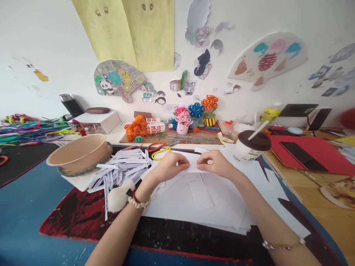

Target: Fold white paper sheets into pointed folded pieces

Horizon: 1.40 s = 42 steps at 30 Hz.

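Observation:
Between my two hands is a small white paper strip, pinched at its ends. My left hand grips the left end with thumb and fingertips, and my right hand grips the right end the same way. Under them lie white paper sheets, with some loose cut pieces on top. To the left of my left hand is a heap of folded white paper strips. Behind that hand lie scissors with yellow handles and another pair with orange handles.
A beige bowl stands left of the strips. At the right are a lidded cup with a straw and a dark phone on a red folder. Craft flowers line the back by the wall.

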Each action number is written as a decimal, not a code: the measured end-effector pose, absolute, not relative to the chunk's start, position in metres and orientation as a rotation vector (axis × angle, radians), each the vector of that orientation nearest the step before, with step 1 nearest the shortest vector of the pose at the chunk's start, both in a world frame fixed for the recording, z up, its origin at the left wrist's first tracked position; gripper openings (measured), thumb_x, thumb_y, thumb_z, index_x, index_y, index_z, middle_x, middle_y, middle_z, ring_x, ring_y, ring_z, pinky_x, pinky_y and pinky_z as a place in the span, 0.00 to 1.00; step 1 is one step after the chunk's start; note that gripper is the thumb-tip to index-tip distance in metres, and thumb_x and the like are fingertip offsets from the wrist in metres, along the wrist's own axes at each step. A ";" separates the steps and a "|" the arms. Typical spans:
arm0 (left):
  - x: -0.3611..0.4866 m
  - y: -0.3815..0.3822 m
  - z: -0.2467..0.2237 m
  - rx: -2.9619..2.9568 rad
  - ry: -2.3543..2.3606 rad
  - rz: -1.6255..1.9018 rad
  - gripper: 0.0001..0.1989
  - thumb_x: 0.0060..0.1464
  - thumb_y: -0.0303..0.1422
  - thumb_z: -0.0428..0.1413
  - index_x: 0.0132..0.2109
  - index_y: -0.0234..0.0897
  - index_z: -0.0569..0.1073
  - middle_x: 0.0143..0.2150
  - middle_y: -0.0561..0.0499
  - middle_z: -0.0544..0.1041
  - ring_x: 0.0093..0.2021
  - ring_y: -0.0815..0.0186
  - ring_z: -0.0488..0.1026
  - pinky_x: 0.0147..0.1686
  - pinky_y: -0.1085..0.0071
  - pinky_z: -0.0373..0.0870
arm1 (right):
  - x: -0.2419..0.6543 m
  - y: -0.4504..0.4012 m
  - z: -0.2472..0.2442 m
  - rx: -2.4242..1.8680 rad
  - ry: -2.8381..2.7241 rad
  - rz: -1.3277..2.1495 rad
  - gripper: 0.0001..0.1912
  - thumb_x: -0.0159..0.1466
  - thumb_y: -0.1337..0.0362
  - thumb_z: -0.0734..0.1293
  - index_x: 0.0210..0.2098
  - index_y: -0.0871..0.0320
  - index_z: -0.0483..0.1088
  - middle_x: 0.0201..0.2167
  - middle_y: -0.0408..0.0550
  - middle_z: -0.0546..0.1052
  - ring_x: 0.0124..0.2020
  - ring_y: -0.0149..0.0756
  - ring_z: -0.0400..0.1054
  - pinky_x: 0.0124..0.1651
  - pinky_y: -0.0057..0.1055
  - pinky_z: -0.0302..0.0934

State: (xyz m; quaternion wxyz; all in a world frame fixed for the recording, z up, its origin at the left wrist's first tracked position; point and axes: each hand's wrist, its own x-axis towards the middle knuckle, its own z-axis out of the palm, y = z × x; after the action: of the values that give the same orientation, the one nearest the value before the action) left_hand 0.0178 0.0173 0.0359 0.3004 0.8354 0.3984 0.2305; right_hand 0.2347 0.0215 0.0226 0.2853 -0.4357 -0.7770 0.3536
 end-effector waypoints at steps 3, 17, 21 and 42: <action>0.021 0.022 0.036 2.236 1.011 0.626 0.08 0.55 0.27 0.54 0.33 0.34 0.77 0.30 0.52 0.79 0.29 0.70 0.69 0.32 0.76 0.63 | 0.238 0.023 0.022 -1.170 -2.036 0.971 0.06 0.55 0.63 0.69 0.23 0.59 0.74 0.23 0.46 0.77 0.26 0.35 0.67 0.32 0.32 0.61; 0.017 0.020 0.032 2.063 1.084 0.598 0.15 0.60 0.34 0.51 0.28 0.33 0.74 0.24 0.54 0.71 0.26 0.71 0.63 0.28 0.75 0.59 | 0.238 0.009 0.025 -1.211 -1.968 1.046 0.07 0.57 0.64 0.68 0.24 0.58 0.73 0.25 0.46 0.76 0.28 0.35 0.66 0.33 0.32 0.62; 0.018 0.019 0.032 2.041 1.107 0.689 0.10 0.58 0.33 0.54 0.31 0.34 0.75 0.27 0.54 0.74 0.28 0.71 0.65 0.28 0.75 0.59 | 0.238 0.007 0.026 -1.216 -1.955 1.041 0.06 0.57 0.64 0.68 0.24 0.58 0.73 0.25 0.46 0.76 0.28 0.35 0.66 0.34 0.33 0.62; 0.020 0.011 0.035 2.126 1.051 0.708 0.06 0.56 0.28 0.53 0.32 0.34 0.73 0.30 0.52 0.73 0.30 0.70 0.65 0.31 0.73 0.63 | 0.239 0.007 0.025 -1.193 -1.992 1.035 0.08 0.58 0.62 0.68 0.24 0.57 0.72 0.25 0.46 0.76 0.28 0.35 0.67 0.33 0.33 0.63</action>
State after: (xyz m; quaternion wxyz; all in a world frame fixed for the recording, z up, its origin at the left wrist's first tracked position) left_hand 0.0199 0.0114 0.0347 0.3271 0.8118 0.4013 0.2702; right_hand 0.2395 0.0074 0.0249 0.2953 -0.4483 -0.7487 0.3890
